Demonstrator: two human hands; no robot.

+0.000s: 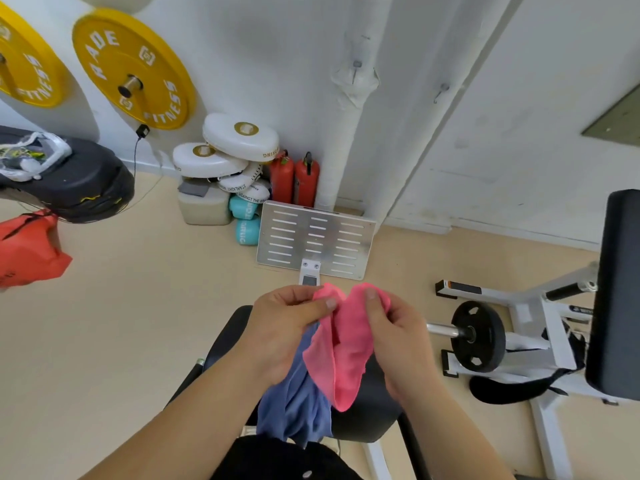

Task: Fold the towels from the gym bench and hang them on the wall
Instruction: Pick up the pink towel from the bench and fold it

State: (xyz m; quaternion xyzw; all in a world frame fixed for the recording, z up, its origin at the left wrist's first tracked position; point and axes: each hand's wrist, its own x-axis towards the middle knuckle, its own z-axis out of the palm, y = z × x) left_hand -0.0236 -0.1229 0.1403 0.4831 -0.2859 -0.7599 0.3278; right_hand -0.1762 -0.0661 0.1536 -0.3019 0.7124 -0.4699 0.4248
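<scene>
We pinch the pink towel (346, 344) by its top edge in left hand (285, 329) and right hand (398, 336), above the bench (375, 407). Risk: the blue towel (298, 405) hanging beneath may tangle in or slip off

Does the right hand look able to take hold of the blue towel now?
Probably not yet: the right hand pinches the pink towel, which hangs between it and the blue towel beneath the left hand.
</scene>
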